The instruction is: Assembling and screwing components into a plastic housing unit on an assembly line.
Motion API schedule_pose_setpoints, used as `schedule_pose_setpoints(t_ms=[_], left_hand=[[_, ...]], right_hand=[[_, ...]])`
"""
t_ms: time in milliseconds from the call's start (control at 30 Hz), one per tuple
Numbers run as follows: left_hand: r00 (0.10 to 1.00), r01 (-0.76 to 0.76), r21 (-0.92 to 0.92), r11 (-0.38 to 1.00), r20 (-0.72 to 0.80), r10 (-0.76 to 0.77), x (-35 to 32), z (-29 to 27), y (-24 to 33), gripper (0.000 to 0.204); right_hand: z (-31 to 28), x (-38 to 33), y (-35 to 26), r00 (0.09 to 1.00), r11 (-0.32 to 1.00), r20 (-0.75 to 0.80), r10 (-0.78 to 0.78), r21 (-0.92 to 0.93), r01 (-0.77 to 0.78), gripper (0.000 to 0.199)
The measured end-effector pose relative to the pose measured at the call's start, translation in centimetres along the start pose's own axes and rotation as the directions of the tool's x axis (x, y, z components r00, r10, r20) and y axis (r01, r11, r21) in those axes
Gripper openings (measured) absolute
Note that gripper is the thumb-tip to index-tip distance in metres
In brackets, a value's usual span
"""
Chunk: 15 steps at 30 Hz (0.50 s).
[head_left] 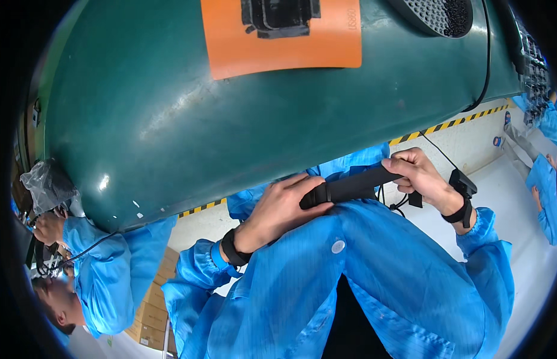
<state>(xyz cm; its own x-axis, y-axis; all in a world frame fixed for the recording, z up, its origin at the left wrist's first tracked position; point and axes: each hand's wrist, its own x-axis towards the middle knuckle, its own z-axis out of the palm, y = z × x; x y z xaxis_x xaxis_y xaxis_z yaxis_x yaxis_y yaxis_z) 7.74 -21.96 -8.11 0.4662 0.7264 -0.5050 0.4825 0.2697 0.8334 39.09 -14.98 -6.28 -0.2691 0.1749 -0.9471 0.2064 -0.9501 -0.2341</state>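
Observation:
A wide black strap point(363, 182) is stretched between my two hands, just above my lap and below the table's front edge. My left hand point(283, 206) is closed on the strap's left end, where a black buckle-like piece point(315, 195) sits between thumb and fingers. At the other end, my right hand point(419, 173) pinches the strap between thumb and bent fingers. A short black tab point(415, 199) hangs under the right hand. Both wrists wear black bands, and a small black box point(463, 183) sits on the right one.
On the green table point(189, 137) lie an orange sheet point(284, 57) with a black part on it and a grey perforated tray point(434, 15) of small black pieces. A black cable point(487, 66) crosses the table's right side. Another person point(105, 269) works at the left; cardboard boxes point(154, 311) stand behind.

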Motion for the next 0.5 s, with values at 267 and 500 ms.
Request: schedule_pose_setpoints(t_ms=[267, 500], left_hand=[[0.999, -0.042, 0.029, 0.999, 0.015, 0.041, 0.6, 0.8, -1.6, 0.047], [0.998, -0.066, -0.083, 0.994, -0.016, 0.065, -0.4, 0.2, -2.1, 0.054]], right_hand=[[-0.9, 1.9, -0.4, 0.982, 0.839, 0.086, -0.167, -0.511, 0.187, 0.032], [4.1, 1.5, -2.1, 0.637, -0.092, 0.457, -0.621, -0.849, 0.520, 0.015]])
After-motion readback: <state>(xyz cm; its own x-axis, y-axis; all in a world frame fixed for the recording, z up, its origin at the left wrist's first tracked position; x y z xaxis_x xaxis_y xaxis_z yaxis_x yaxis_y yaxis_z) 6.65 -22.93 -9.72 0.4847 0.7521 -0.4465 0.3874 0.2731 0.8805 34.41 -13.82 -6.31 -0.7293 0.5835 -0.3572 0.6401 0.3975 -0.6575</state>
